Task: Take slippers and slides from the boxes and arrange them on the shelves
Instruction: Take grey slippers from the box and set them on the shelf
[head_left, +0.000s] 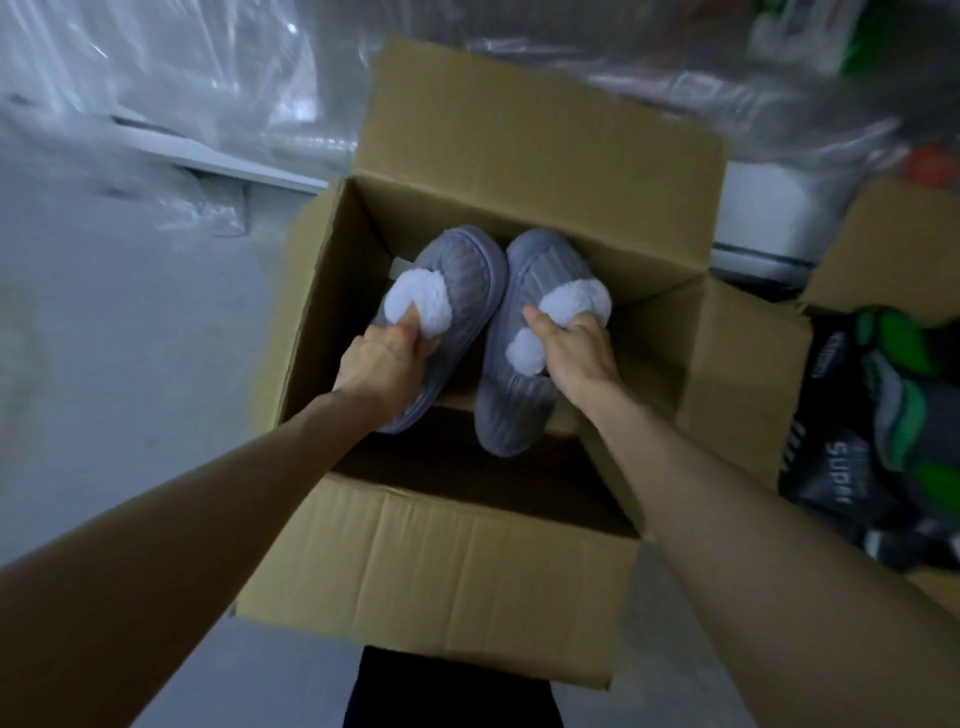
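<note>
An open brown cardboard box (452, 561) stands on the floor in front of me, its flaps spread outward. Over its opening I hold two grey ribbed slippers with white fleece lining. My left hand (382, 364) grips the left slipper (457, 280) at its fleece cuff, fingers tucked inside. My right hand (576, 348) grips the right slipper (519, 410) the same way, thumb on its upper. The two slippers sit side by side, toes pointing away from me. The box's bottom is dark and mostly hidden.
A second cardboard box (883, 244) at the right holds dark and green packaged footwear (893, 415). Clear plastic bags (171, 104) pile up at the back and left. A white container (769, 218) stands behind the box. Grey floor (104, 338) lies to the left.
</note>
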